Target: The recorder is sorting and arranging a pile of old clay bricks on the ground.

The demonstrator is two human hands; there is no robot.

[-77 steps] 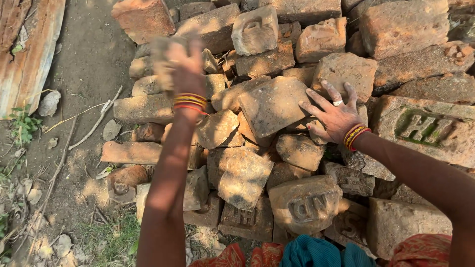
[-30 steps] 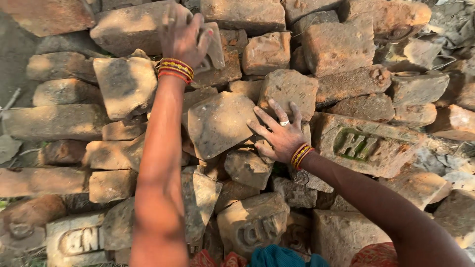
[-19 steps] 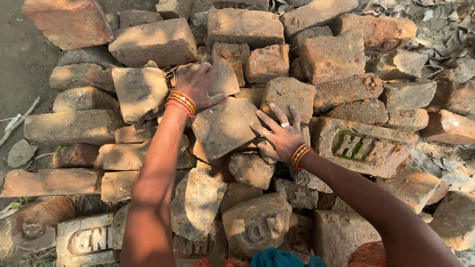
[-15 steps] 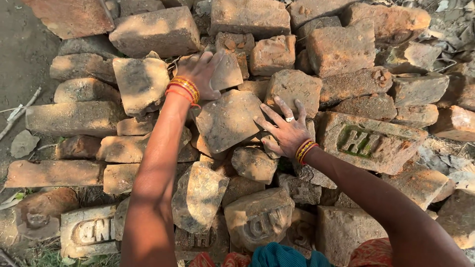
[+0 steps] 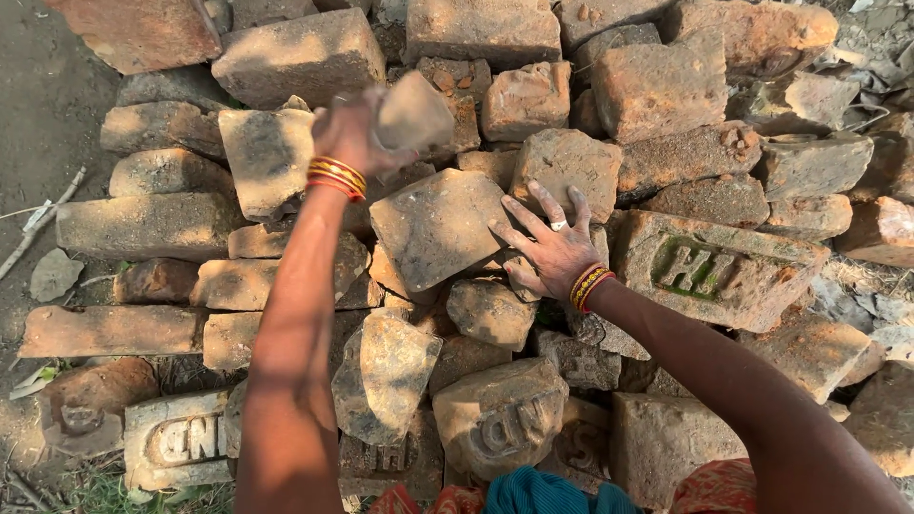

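My left hand (image 5: 350,131) is raised over the brick pile and grips a broken brick piece (image 5: 412,112), lifted off the heap. Bangles ring that wrist. My right hand (image 5: 552,246), with a ring and bangles, lies flat with fingers spread on the bricks, beside a large flat broken brick (image 5: 436,227) at the pile's middle. A brick with a green stamped recess (image 5: 716,271) lies just right of this hand.
Whole and broken bricks fill most of the view, several with raised lettering at the near edge (image 5: 179,440). Bare dirt (image 5: 38,105) with twigs and a stone lies to the left. Red and teal cloth (image 5: 533,495) shows at the bottom.
My left hand closed on a brick piece in the pile and lifted it clear. My right hand stayed spread on the bricks. The camera shifted slightly.
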